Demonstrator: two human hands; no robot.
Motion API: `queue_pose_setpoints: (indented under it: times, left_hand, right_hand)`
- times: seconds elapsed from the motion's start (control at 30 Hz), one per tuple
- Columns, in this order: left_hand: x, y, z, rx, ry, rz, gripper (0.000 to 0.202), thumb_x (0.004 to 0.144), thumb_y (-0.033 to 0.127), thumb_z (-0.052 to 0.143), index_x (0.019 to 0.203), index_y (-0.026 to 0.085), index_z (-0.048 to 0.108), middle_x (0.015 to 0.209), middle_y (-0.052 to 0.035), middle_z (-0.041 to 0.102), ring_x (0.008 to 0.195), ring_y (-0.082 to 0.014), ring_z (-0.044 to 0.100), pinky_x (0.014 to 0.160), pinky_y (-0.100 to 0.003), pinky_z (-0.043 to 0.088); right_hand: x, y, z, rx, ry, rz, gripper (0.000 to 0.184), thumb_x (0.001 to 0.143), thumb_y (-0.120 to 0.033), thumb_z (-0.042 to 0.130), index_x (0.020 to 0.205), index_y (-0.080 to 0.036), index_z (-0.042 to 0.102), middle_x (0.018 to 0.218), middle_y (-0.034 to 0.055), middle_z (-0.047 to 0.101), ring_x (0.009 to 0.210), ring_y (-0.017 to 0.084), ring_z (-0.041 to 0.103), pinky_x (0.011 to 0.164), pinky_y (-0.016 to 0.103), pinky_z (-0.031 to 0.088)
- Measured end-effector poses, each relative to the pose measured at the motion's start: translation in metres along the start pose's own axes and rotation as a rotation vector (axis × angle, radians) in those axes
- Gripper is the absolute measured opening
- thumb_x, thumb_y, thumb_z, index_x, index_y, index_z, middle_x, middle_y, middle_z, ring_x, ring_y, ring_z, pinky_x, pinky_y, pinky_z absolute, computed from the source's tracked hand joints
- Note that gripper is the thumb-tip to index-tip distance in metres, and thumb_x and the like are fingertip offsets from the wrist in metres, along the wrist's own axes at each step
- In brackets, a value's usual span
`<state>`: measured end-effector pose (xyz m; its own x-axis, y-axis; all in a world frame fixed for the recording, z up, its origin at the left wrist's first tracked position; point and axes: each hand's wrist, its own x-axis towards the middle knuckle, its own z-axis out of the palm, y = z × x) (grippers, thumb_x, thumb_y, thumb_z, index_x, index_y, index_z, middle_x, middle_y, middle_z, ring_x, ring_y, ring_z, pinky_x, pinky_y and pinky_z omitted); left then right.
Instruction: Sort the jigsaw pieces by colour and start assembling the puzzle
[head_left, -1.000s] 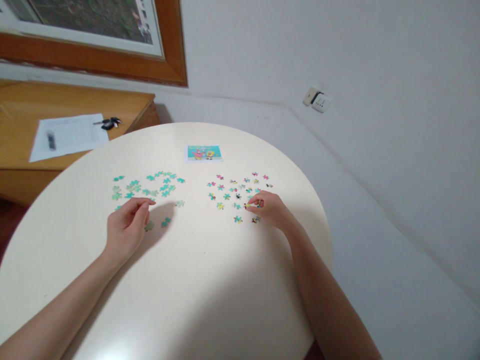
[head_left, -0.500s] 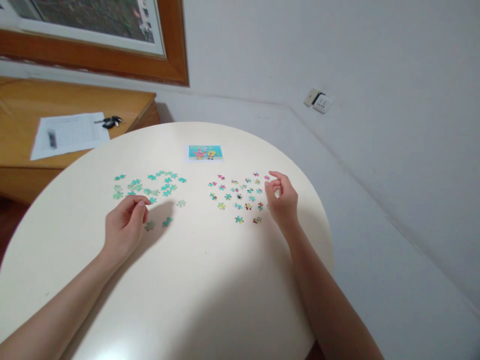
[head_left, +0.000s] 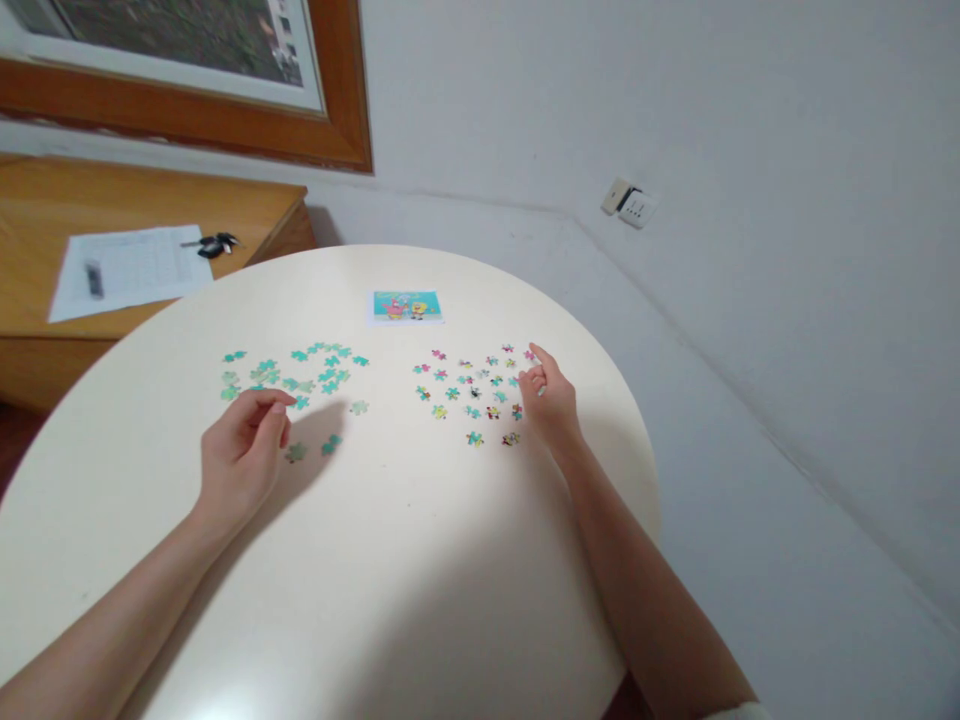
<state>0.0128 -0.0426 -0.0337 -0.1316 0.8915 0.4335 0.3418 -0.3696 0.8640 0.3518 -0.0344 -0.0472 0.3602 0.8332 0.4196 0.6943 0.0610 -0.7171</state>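
Note:
My left hand (head_left: 244,445) hovers at the near side of a group of teal and pale green puzzle pieces (head_left: 330,386). Its fingers are curled, thumb against the index finger; whether anything is pinched there is hidden. One teal piece (head_left: 301,402) shows right by its fingertips. At the right edge of a second group of multicoloured puzzle pieces (head_left: 452,394) is my right hand (head_left: 550,398). Its index finger is stretched out to a pink piece (head_left: 529,356), with the other fingers partly bent. I see nothing held in it.
A small cartoon picture card (head_left: 407,307) lies at the back of the round white table (head_left: 412,580). On a wooden cabinet (head_left: 150,195) at the left are a paper sheet (head_left: 142,262) and keys (head_left: 217,245). The wall (head_left: 750,250) borders the table's right side.
My right hand has shifted slightly left, its index finger straightening towards the pink piece. My left hand keeps nearly the same pose. The view has moved slightly.

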Motion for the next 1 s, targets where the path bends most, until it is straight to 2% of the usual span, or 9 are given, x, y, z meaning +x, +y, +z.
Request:
queue_pose_setpoints:
  times: [0.2, 0.37, 0.43, 0.5, 0.57, 0.63, 0.7, 0.87, 1.0]
  left_hand:
    - [0.001, 0.004, 0.000, -0.038, 0.033, -0.006, 0.010, 0.075, 0.028, 0.053, 0.080, 0.020, 0.053, 0.044, 0.0090, 0.045, 0.039, -0.0082, 0.041, 0.039, -0.019, 0.031]
    - [0.002, 0.000, 0.001, -0.116, 0.056, 0.009, 0.013, 0.073, 0.026, 0.057, 0.082, 0.021, 0.048, 0.043, 0.0102, 0.045, 0.037, -0.0084, 0.041, 0.037, -0.018, 0.030]
    - [0.002, 0.000, 0.001, -0.134, 0.056, 0.011, 0.015, 0.072, 0.025, 0.058, 0.081, 0.021, 0.047, 0.044, 0.0103, 0.046, 0.037, -0.0078, 0.041, 0.037, -0.018, 0.030]
    - [0.002, 0.000, 0.000, -0.140, 0.055, 0.003, 0.015, 0.071, 0.025, 0.059, 0.080, 0.021, 0.047, 0.045, 0.0101, 0.046, 0.037, -0.0074, 0.042, 0.037, -0.018, 0.031]
    - [0.002, 0.000, -0.001, -0.135, 0.056, -0.010, 0.015, 0.070, 0.025, 0.059, 0.079, 0.021, 0.047, 0.045, 0.0098, 0.047, 0.038, -0.0072, 0.043, 0.038, -0.017, 0.031]
    - [0.002, -0.001, -0.001, -0.133, 0.059, -0.025, 0.016, 0.069, 0.025, 0.060, 0.077, 0.021, 0.047, 0.045, 0.0100, 0.046, 0.038, -0.0069, 0.043, 0.038, -0.017, 0.032]
    - [0.002, -0.001, -0.002, -0.133, 0.061, -0.040, 0.018, 0.068, 0.025, 0.061, 0.077, 0.021, 0.046, 0.045, 0.0102, 0.046, 0.038, -0.0066, 0.043, 0.039, -0.017, 0.032]
    - [0.001, 0.000, -0.001, -0.095, 0.063, -0.079, 0.021, 0.064, 0.026, 0.063, 0.074, 0.021, 0.045, 0.046, 0.0099, 0.046, 0.038, -0.0068, 0.043, 0.039, -0.018, 0.032]
    - [0.002, 0.001, 0.000, -0.054, 0.086, -0.088, 0.022, 0.062, 0.029, 0.065, 0.072, 0.021, 0.047, 0.048, 0.0092, 0.046, 0.039, -0.0071, 0.043, 0.038, -0.018, 0.031]
  right_hand:
    - [0.000, -0.002, 0.000, 0.075, 0.192, -0.097, 0.057, 0.082, -0.030, 0.044, 0.138, -0.019, 0.038, 0.081, 0.0013, 0.057, 0.068, 0.015, 0.051, 0.070, 0.031, 0.047]
    - [0.001, -0.001, -0.003, 0.084, 0.308, -0.117, 0.056, 0.081, -0.029, 0.047, 0.136, -0.021, 0.037, 0.093, 0.0047, 0.058, 0.078, 0.017, 0.052, 0.072, 0.034, 0.046]
    - [0.002, -0.001, -0.006, 0.073, 0.353, -0.134, 0.043, 0.080, -0.028, 0.047, 0.122, -0.020, 0.049, 0.093, 0.0057, 0.058, 0.083, 0.018, 0.053, 0.072, 0.034, 0.045]
    - [0.002, -0.002, -0.009, 0.050, 0.353, -0.191, 0.021, 0.078, -0.024, 0.047, 0.094, -0.020, 0.059, 0.085, 0.0046, 0.059, 0.082, 0.019, 0.053, 0.071, 0.034, 0.044]
    - [0.002, -0.002, -0.012, 0.027, 0.308, -0.250, 0.010, 0.074, -0.020, 0.046, 0.068, -0.021, 0.054, 0.071, 0.0022, 0.057, 0.074, 0.018, 0.053, 0.070, 0.033, 0.044]
    - [0.003, -0.003, -0.014, 0.015, 0.268, -0.268, 0.013, 0.072, -0.018, 0.044, 0.060, -0.021, 0.049, 0.064, 0.0006, 0.055, 0.068, 0.017, 0.052, 0.069, 0.033, 0.043]
    - [0.004, -0.003, -0.016, 0.005, 0.280, -0.237, 0.013, 0.072, -0.018, 0.043, 0.062, -0.021, 0.051, 0.065, 0.0008, 0.056, 0.068, 0.017, 0.053, 0.069, 0.033, 0.043]
    - [0.010, 0.003, -0.023, -0.038, 0.419, -0.130, 0.016, 0.079, -0.024, 0.042, 0.078, -0.020, 0.058, 0.079, 0.0040, 0.063, 0.074, 0.018, 0.054, 0.074, 0.034, 0.043]
    - [0.015, 0.019, -0.025, -0.101, 0.391, -0.108, 0.018, 0.078, -0.023, 0.042, 0.076, -0.019, 0.059, 0.082, 0.0063, 0.064, 0.075, 0.019, 0.053, 0.078, 0.036, 0.043]
